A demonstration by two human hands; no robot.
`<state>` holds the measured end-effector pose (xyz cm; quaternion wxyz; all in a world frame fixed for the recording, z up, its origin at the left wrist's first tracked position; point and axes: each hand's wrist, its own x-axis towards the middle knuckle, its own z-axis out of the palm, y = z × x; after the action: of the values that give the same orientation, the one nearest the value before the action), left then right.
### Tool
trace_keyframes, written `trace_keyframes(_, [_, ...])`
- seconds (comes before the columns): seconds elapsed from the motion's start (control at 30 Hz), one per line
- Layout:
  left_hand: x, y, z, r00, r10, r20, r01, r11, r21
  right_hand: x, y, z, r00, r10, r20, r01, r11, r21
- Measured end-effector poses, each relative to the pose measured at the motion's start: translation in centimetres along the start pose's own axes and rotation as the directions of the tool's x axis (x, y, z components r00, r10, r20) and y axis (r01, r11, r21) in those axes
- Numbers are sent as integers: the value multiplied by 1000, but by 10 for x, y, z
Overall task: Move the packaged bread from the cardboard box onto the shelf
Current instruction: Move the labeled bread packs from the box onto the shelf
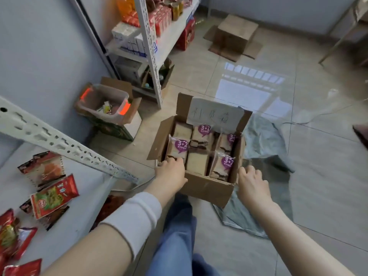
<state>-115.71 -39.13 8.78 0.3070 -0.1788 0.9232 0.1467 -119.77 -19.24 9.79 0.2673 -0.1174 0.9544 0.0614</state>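
Observation:
An open cardboard box (207, 188) stands on the tiled floor at centre, holding several clear bread packages (201, 136) with purple labels. My left hand (170, 173) rests on the box's near-left corner, fingers curled against the front-left bread package (177, 149); whether it grips the package I cannot tell. My right hand (251, 183) hovers at the box's near-right corner, fingers slightly bent and holding nothing. The white shelf (85, 198) lies at lower left under a perforated metal post (59, 144).
Red snack bags (53, 198) lie on the shelf. A clear bin with orange clips (103, 102) sits on boxes to the left. A second stocked rack (151, 46) stands behind. A grey plastic sheet (264, 148) lies under the box, another cardboard box (235, 36) farther back.

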Motion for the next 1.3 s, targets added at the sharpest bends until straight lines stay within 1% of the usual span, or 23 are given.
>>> trace_keyframes(0.07, [46, 0, 14, 1000, -19, 23, 20, 998, -61, 39, -4, 19, 999, 17, 42, -18, 1000, 23])
trace_keyframes(0.17, [108, -8, 39, 988, -107, 108, 124, 979, -161, 91, -14, 49, 990, 35, 134, -51, 992, 119])
trace_keyframes(0.23, [146, -14, 56, 977, -170, 131, 193, 962, -194, 128, -22, 69, 986, 31, 162, -64, 977, 201])
trace_keyframes(0.3, [181, -22, 69, 962, -259, 92, 274, 924, -268, 167, -29, 85, 984, 47, 174, -99, 948, 303])
trace_keyframes(0.37, [212, -30, 81, 944, -330, -2, 304, 872, -384, 208, -37, 99, 985, 77, 152, -132, 908, 398])
trace_keyframes(0.47, [247, -42, 102, 928, -353, -117, 247, 819, -518, 262, -52, 116, 988, 119, 95, -152, 839, 523])
trace_keyframes(0.57, [270, -50, 117, 920, -358, -161, 186, 758, -625, 300, -66, 133, 984, 157, 89, -180, 816, 550])
trace_keyframes(0.67, [279, -54, 123, 897, -379, -228, 139, 731, -668, 319, -75, 143, 969, 226, 104, -244, 781, 575])
trace_keyframes(0.73, [281, -56, 123, 889, -371, -270, 120, 755, -644, 326, -77, 147, 959, 265, 100, -271, 756, 596])
trace_keyframes(0.77, [283, -57, 122, 896, -359, -261, 122, 765, -633, 328, -77, 147, 956, 274, 101, -278, 747, 604])
trace_keyframes(0.9, [290, -62, 121, 963, -240, -119, 132, 810, -572, 331, -75, 143, 955, 260, 145, -293, 734, 612])
trace_keyframes(1.0, [291, -65, 115, 987, -157, -44, 100, 799, -593, 332, -71, 135, 953, 235, 189, -301, 715, 630])
trace_keyframes(1.03, [290, -66, 113, 992, -124, -28, 82, 790, -607, 331, -69, 132, 952, 240, 191, -306, 687, 659])
trace_keyframes(1.1, [284, -68, 108, 996, -83, -42, 37, 769, -638, 328, -63, 127, 945, 265, 191, -316, 590, 743])
trace_keyframes(1.17, [269, -68, 101, 987, -84, -136, -26, 757, -653, 319, -53, 120, 939, 281, 200, -319, 488, 812])
trace_keyframes(1.23, [246, -69, 91, 962, -124, -242, -77, 728, -681, 303, -39, 113, 937, 286, 202, -315, 437, 843])
trace_keyframes(1.3, [218, -71, 76, 926, -194, -323, -108, 685, -721, 279, -25, 104, 940, 268, 213, -308, 386, 870])
